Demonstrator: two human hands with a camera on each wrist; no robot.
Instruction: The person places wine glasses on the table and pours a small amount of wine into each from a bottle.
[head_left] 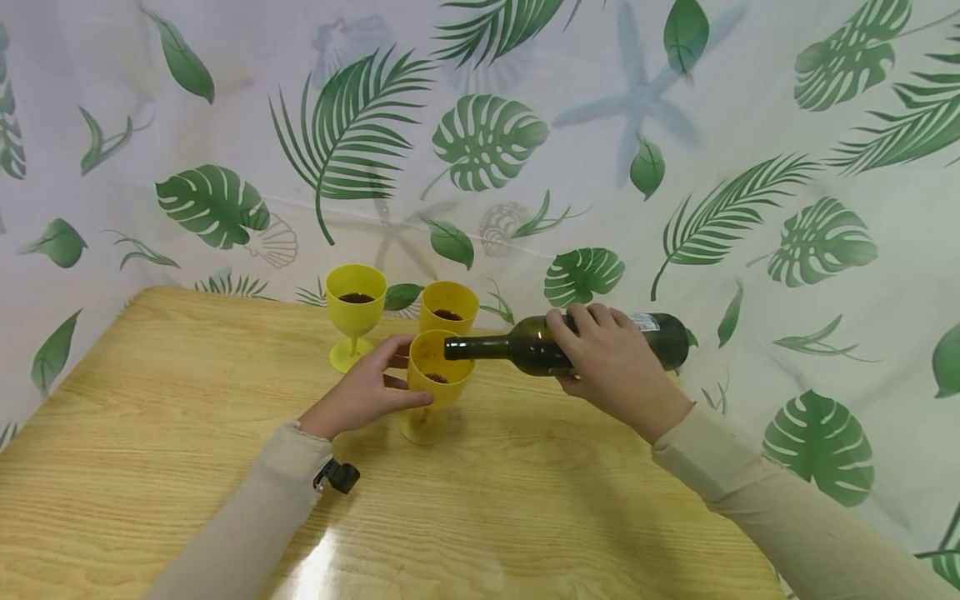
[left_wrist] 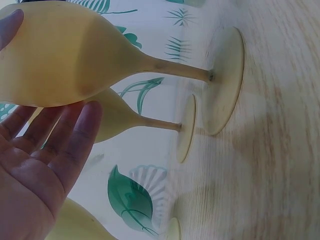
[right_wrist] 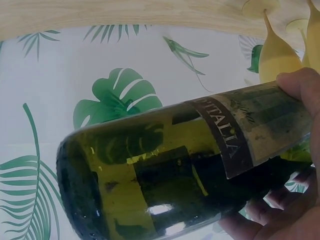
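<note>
My left hand holds the bowl of the front yellow goblet, its thumb on the near side and its fingers behind. That goblet stands upright, its foot on the table in the left wrist view. Dark liquid shows low in the bowl. With my right hand I grip a dark green wine bottle round its body, tipped nearly level. Its mouth lies over the goblet's opening. In the right wrist view, the labelled bottle points its base toward the camera.
Two more yellow goblets with dark liquid stand behind: one at back left, another just behind the held one. All are on a wooden table. A leaf-patterned curtain hangs close along the table's far edge.
</note>
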